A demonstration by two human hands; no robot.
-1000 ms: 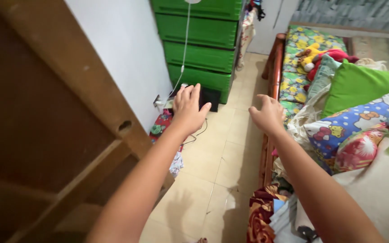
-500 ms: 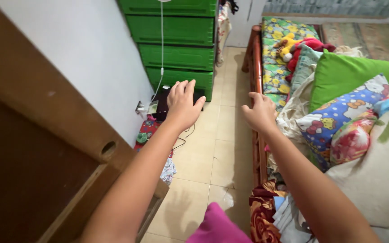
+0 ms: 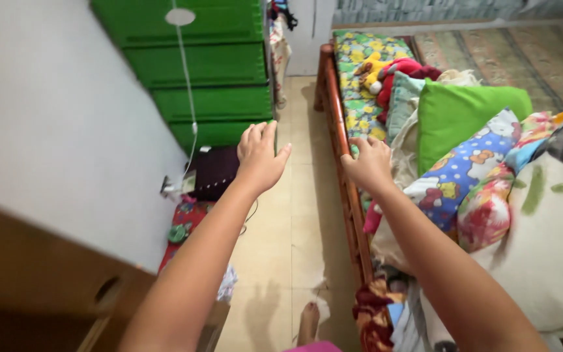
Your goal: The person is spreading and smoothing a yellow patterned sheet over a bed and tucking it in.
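While both arms reach forward, the right hand (image 3: pixel 367 161), fingers loosely curled and empty, hovers over the wooden bed rail (image 3: pixel 341 151), which runs toward twelve o'clock; the left hand (image 3: pixel 260 156), spread open, hangs at nine o'clock over the floor.

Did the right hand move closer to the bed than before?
Yes. The right hand was over the floor tiles beside the wooden bed rail; now it is over the rail, at the mattress edge.

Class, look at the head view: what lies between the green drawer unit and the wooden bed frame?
In the head view, only a strip of bare beige tiled floor separates the green drawer unit from the wooden bed frame.
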